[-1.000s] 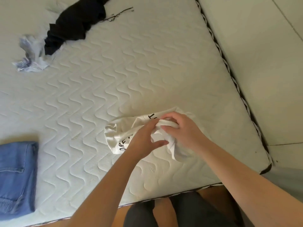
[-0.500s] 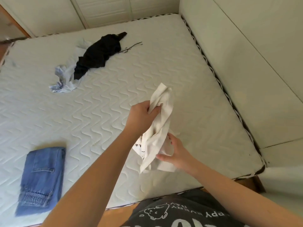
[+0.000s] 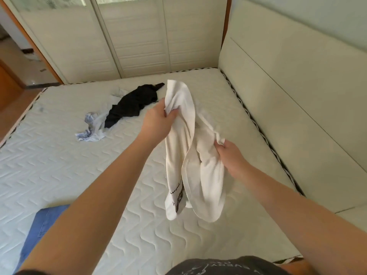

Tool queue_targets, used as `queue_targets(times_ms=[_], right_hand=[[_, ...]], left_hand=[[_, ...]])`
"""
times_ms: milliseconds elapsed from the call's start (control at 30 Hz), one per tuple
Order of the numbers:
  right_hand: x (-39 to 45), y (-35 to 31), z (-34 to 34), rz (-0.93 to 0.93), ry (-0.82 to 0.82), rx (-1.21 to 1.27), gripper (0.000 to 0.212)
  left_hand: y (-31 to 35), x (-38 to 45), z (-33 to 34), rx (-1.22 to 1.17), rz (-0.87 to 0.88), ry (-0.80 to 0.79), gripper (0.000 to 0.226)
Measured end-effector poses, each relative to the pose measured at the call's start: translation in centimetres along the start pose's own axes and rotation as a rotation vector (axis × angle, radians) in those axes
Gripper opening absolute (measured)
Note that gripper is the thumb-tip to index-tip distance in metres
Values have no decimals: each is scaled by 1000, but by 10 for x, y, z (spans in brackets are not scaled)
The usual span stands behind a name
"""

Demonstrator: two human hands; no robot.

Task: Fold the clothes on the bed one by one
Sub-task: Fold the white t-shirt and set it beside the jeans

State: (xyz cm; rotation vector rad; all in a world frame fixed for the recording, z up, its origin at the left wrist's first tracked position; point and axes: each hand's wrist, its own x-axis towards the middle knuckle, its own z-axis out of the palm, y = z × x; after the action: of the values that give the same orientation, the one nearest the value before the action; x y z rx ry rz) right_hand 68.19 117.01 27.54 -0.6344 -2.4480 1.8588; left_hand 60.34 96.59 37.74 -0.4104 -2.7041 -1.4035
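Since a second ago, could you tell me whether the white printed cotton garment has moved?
Yes. The white printed cotton garment has risen off the quilted white mattress; it now hangs held between left hand and right hand.

Cream shirt (image 3: 190,155) with black lettering, black garment (image 3: 131,105), blue jeans (image 3: 42,223), and a wavy-quilted white bed (image 3: 59,171).

Both bare forearms reach forward from the bottom of the view, the left one crossing from the lower left. The left hand (image 3: 158,121) is raised higher and farther out, fingers curled tight round a bunched fold of the white cotton garment (image 3: 188,155). The right hand (image 3: 231,155) sits lower (nearer the body), its fingertips pinching another edge of that cloth.
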Motion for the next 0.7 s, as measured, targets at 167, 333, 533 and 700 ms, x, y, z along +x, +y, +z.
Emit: queue_targets(times_ms=[167,333,533,700], right_hand=[[40,-67,-51,-157,-25,-17,14],[56,-80,-74,-371,-61,-556,42],[66,0,-52,-205,10,-888,22],[61,67,-46,188,145,-562,20]], left_hand=[[2,28,-32,-42,-49,26,18],[16,44,-56,-317,-134,97,14],[32,50,-64,-554,-66,76,17],[33,54,-78,-751,-54,75,30]])
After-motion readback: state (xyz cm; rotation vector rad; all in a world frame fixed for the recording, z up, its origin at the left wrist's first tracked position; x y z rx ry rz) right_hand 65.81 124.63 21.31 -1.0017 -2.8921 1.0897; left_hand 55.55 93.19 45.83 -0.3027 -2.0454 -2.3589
